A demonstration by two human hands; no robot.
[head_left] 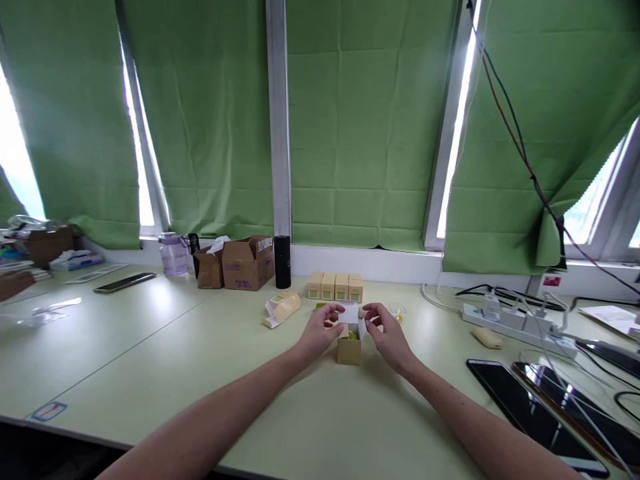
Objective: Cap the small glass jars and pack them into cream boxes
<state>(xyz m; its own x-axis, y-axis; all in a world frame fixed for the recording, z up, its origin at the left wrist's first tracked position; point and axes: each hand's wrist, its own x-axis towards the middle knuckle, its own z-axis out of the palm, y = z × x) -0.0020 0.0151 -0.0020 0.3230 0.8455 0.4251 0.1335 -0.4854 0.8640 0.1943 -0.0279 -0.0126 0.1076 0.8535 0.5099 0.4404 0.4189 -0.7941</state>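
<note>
A small tan carton [349,348] stands upright on the pale green table [150,347], its white top flap raised and something green showing inside. My left hand [320,331] pinches the flap's left side. My right hand [386,333] pinches the right side of the carton's top, fingers curled. Behind them a row of several closed tan cartons [335,286] stands side by side. An open carton [281,310] lies on its side to the left of my hands.
Two brown cardboard boxes [239,263], a black cylinder [283,261] and a purple bottle [173,254] line the window sill side. A power strip [515,321] with cables and dark phones [525,410] lie at the right. Another phone [124,283] lies at the left.
</note>
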